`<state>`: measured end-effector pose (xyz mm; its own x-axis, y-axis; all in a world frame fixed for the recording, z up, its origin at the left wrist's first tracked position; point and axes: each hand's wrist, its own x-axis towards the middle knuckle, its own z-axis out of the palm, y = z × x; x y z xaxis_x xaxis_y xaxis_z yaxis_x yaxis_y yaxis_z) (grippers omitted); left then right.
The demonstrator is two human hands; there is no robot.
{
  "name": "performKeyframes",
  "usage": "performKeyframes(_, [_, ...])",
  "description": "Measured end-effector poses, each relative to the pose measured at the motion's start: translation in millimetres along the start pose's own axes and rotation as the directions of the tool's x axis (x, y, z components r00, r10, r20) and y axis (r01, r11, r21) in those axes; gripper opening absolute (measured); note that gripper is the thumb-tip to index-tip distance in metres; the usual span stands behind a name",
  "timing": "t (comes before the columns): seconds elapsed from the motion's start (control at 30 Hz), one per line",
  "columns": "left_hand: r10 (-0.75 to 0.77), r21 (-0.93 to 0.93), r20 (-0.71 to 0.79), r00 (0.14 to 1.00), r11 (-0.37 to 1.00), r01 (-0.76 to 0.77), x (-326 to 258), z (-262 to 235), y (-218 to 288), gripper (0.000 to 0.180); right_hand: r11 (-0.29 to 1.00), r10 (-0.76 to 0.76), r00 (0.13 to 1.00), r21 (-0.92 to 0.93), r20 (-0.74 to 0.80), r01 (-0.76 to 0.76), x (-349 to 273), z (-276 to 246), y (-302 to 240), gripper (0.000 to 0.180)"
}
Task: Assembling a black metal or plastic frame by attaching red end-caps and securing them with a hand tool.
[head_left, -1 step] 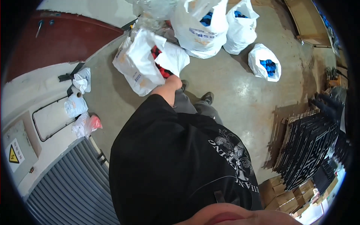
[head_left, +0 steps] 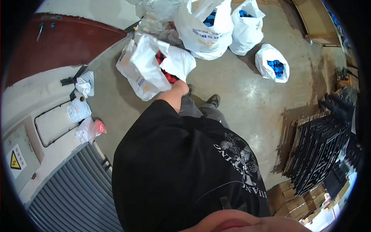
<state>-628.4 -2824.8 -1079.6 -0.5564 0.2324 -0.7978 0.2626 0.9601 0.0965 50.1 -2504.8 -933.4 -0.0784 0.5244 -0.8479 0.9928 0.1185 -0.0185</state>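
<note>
A large white printed sack (head_left: 145,73) stands in front of me, its mouth open and its sides crumpled. Red and black pieces (head_left: 170,76) show inside it. At the sack's near rim is my left hand (head_left: 179,88), reaching out from a black sleeve. It is closed on the edge of the sack; the fingertips are turned away and partly hidden. My right hand does not show.
A tall white sack (head_left: 206,36), a smaller sack (head_left: 247,33) and a low sack (head_left: 284,58) of blue pieces stand at the far right. Black racks (head_left: 317,150) and cardboard boxes (head_left: 295,205) line the right; a roller shutter (head_left: 73,189) is at left.
My left hand and the near rim of the sack have shifted very slightly toward me. The sack's upper flap has sagged a little; the other things stand as before.
</note>
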Motion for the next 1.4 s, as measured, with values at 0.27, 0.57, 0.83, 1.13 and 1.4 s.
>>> performKeyframes(0.27, [0.089,-0.181,0.179,0.980,0.982,-0.056,-56,129,20,0.037,0.984,-0.173,0.982,0.024,-0.071,0.175,45,56,50,0.033])
performKeyframes(0.57, [0.300,-0.402,0.048,0.953,0.879,-0.257,-81,81,-53,0.056,0.943,-0.310,0.947,0.151,0.082,0.296,2,54,-333,0.046])
performKeyframes(0.83, [-0.347,-0.484,-0.582,0.735,0.875,0.030,-57,5,-167,0.065,0.881,-0.443,0.896,-0.167,0.041,0.443,8,173,-579,0.087])
performKeyframes(1.13, [-0.401,-0.919,0.332,0.854,-0.341,0.197,16,103,-203,0.041,0.974,-0.219,0.961,-0.089,-0.171,0.206,59,226,-627,0.039])
performKeyframes(1.4, [-0.483,-0.997,0.078,0.872,-0.049,0.062,24,97,-161,0.048,0.928,-0.078,0.980,0.345,-0.184,0.138,135,244,-613,0.046])
